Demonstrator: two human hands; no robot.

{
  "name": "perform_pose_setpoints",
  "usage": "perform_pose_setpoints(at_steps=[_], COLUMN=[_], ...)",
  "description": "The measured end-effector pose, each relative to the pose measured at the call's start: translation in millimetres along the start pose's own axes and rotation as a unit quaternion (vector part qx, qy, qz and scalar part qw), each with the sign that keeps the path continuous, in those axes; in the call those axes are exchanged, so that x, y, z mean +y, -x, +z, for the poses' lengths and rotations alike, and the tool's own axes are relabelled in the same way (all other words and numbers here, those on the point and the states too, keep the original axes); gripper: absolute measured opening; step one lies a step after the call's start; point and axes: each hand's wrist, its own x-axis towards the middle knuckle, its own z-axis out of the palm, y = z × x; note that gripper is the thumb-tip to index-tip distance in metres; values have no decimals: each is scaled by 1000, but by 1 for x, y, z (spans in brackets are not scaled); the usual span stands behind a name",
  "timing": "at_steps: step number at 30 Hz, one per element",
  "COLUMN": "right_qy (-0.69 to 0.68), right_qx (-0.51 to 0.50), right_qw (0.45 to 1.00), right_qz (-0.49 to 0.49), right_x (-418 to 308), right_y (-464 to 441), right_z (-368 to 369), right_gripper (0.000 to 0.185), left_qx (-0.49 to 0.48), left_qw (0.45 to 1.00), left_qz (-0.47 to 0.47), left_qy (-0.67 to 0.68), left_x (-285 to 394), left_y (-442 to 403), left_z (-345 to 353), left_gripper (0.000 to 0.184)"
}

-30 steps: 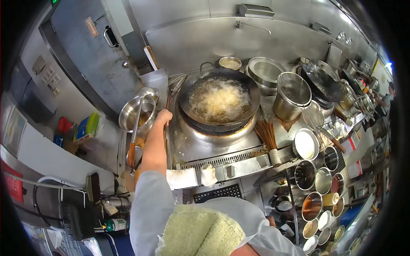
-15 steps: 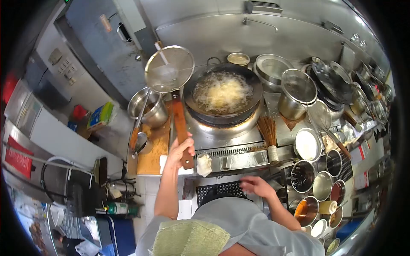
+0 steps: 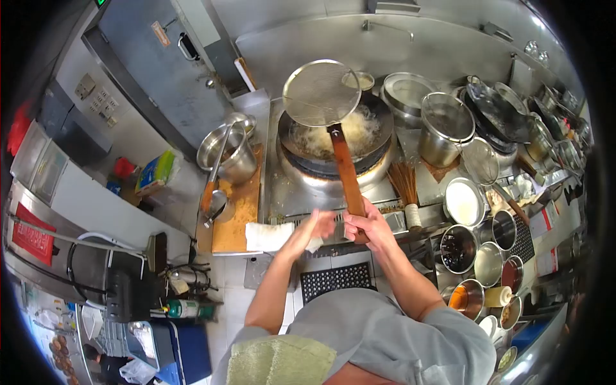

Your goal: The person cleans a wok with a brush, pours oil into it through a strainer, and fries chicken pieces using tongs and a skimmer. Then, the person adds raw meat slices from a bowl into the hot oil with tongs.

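Observation:
My right hand (image 3: 371,226) is closed round the wooden handle of a round mesh strainer (image 3: 321,93), near the handle's lower end. The strainer is held above a black wok (image 3: 384,125) on the stove, and its mesh covers the wok's back left part. Pale food (image 3: 360,133) bubbles in oil inside the wok, partly hidden by the strainer. Just left of the handle is my left hand (image 3: 316,230), empty, its fingers stretched out and slightly blurred. Below it, a white folded cloth (image 3: 268,237) lies at the counter's front edge.
A steel pot (image 3: 234,163) with a ladle stands on a wooden board (image 3: 234,221) at left. Right of the wok are a bamboo brush (image 3: 404,192), a strainer-topped pot (image 3: 443,147) and several seasoning containers, including one with dark contents (image 3: 457,247). A rubber mat (image 3: 337,281) lies on the floor.
The strainer has moved right, from beside the wok to above it. Its handle has passed from my left hand to my right hand, which has come up from my waist.

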Motion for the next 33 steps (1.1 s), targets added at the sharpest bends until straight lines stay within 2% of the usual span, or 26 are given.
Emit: perform_pose_setpoints(at_steps=[1,3,4,5,6,7,8,9,11,12,13,15,17,22,25,27,28,33], right_qy=[17,119,193,199,195,182,149,141,226,284,342,407,456,491,347,249,199,160], right_qx=[17,52,86,136,165,148,147,139,164,189,213,236,247,254,225,194,178,119], right_qw=[1000,991,977,965,963,972,977,979,959,939,915,882,855,831,902,937,951,970], right_qz=[-14,-31,-40,-106,-91,10,-26,-49,-42,-36,-29,-30,-25,60,127,148,157,140], right_x=[-5,-23,-33,-37,-54,-75,-82,-91,-103,-105,-107,-109,-110,-111,-111,-109,-108,-107], right_y=[3,5,3,-4,-9,-15,-25,-34,-50,-57,-63,-70,-80,-92,-93,-93,-95,-91], right_z=[0,-2,-7,-7,-4,-29,-38,-40,-49,-56,-61,-63,-66,-84,-89,-97,-101,-113], right_gripper=[39,38,38,37,33,27,23,22,22,22,22,22,21,23,19,18,17,19], left_qx=[-10,-50,-49,-47,7,60,41,22,13,73,130,213,201,260,303,366,366,381], left_qw=[1000,989,984,976,969,949,912,836,816,844,853,844,813,797,771,787,789,817], left_qz=[-24,-113,-156,-203,-247,-289,-261,-216,-392,-439,-478,-492,-542,-543,-546,-476,-474,-421], left_qy=[7,77,66,57,-28,-112,-315,-504,-425,-299,-164,22,-61,41,124,142,135,102], left_x=[-11,-44,-61,-82,-114,-151,-181,-210,-274,-308,-340,-383,-394,-431,-418,-406,-401,-372], left_y=[13,45,59,75,85,96,113,129,156,176,199,247,281,311,310,300,291,262], left_z=[-7,-23,-36,-50,-68,-87,-104,-121,-152,-161,-164,-165,-156,-150,-145,-136,-137,-143], left_gripper=[65,64,63,63,61,58,55,51,44,41,39,36,29,22,20,20,20,15])
